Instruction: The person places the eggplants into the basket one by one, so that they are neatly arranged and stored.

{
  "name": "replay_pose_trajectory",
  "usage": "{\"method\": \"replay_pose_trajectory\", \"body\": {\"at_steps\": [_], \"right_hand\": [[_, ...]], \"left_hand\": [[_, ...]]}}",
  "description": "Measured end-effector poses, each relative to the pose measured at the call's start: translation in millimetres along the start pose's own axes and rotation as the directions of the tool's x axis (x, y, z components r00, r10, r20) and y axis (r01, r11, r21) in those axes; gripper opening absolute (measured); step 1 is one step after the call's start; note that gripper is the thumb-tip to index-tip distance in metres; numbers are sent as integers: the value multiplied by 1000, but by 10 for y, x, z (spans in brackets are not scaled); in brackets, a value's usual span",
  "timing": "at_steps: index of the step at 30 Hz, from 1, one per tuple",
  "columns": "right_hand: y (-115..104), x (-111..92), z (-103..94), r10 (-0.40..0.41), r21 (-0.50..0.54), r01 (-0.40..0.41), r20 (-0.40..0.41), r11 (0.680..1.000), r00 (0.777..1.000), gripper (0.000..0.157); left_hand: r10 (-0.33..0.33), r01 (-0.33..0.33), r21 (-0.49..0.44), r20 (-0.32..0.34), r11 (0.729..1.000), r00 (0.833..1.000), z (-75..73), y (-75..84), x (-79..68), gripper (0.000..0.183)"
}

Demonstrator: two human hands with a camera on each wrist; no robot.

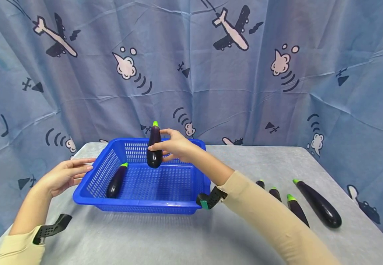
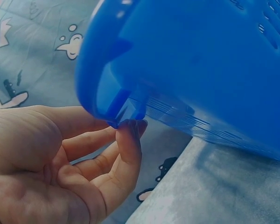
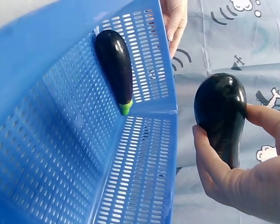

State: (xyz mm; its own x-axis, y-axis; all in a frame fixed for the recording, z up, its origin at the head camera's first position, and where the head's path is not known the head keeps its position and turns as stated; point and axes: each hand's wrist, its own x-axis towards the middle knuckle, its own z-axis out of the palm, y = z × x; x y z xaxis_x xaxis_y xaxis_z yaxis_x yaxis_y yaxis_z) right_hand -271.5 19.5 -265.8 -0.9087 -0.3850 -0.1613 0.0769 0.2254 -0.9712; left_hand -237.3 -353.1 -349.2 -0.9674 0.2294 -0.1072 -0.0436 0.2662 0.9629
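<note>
Beige sleeve (image 1: 271, 219) nearest me, the right hand (image 1: 177, 146) grips an eggplant (image 1: 154, 141) stem-up above the blue basket (image 1: 138, 203); the left hand (image 1: 62, 177) touches it, fingers relaxed; placing seems in hand, calling for gentle lowering.

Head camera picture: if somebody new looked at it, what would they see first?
Probably the bright blue basket on the grey table, with one dark eggplant lying inside by its left wall. Next, the shiny eggplant held green tip up in the right hand. Behind it all, the blue curtain with cartoon airplanes might catch the eye.
</note>
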Motion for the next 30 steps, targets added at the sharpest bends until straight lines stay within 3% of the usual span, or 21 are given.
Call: {"method": "replay_pose_trajectory", "body": {"at_steps": [8, 20, 30], "right_hand": [[38, 138, 154, 23, 8, -24, 37, 1000, 999, 79], [89, 291, 391, 67, 23, -69, 70, 997, 995, 80], [124, 402, 549, 149, 32, -153, 100, 988, 984, 80]], "left_hand": [[3, -2, -47, 14, 999, 1000, -12, -6, -1, 27], [7, -4, -81, 31, 997, 999, -16, -5, 4, 28], [1, 0, -50, 23, 999, 1000, -14, -6, 8, 27]]}}
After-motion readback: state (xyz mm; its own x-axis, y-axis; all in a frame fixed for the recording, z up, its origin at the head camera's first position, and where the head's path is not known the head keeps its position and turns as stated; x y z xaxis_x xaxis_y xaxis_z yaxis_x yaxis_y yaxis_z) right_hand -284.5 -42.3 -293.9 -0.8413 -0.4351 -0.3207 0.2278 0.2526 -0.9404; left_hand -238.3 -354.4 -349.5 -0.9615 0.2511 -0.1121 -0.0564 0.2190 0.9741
